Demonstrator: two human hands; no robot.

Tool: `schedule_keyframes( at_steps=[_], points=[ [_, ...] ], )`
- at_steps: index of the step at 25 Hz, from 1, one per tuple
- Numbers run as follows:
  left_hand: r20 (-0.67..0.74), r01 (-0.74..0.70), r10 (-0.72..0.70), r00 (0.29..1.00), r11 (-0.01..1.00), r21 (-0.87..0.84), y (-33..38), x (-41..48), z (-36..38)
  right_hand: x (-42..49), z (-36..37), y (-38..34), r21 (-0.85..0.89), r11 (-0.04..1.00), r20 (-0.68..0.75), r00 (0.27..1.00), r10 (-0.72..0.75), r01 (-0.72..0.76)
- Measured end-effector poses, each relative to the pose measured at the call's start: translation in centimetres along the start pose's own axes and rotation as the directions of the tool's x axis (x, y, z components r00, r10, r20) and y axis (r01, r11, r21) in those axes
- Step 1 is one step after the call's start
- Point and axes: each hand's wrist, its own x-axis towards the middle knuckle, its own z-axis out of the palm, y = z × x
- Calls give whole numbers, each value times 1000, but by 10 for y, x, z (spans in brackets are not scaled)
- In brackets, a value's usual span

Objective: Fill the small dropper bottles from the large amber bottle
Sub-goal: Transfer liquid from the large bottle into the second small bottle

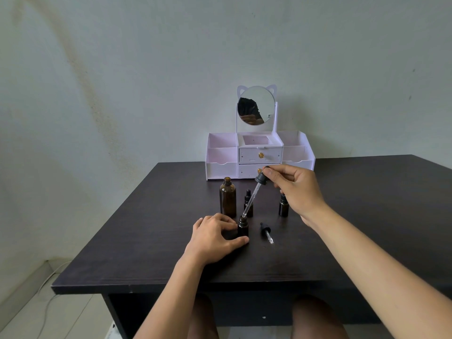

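Left hand (pixel 215 237) steadies the open small bottle (pixel 242 227); right hand (pixel 294 189) pinches the long dropper (pixel 252 198), tip seemingly at its mouth

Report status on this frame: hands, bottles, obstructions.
Right hand holds dropper, tip at open small bottle. Left hand steadies it. Loose dropper beside, not obstructing.

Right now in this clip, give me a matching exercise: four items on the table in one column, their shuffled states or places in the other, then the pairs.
Items:
1. large amber bottle
2. long dropper
3. open small bottle
4. loose dropper

States:
A. lying flat on the table
B. steadied by the left hand
C. standing uncapped, untouched
D. held tilted by the right hand

Pairs: 1-C, 2-D, 3-B, 4-A
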Motion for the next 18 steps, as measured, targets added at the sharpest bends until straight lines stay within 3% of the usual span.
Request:
schedule_keyframes(
  at_steps=[18],
  points=[
    [27,4,-4,1000,1000,2,-1,1,-1,2,3,-1,-39,999,29,999,-27,29]
  ],
)
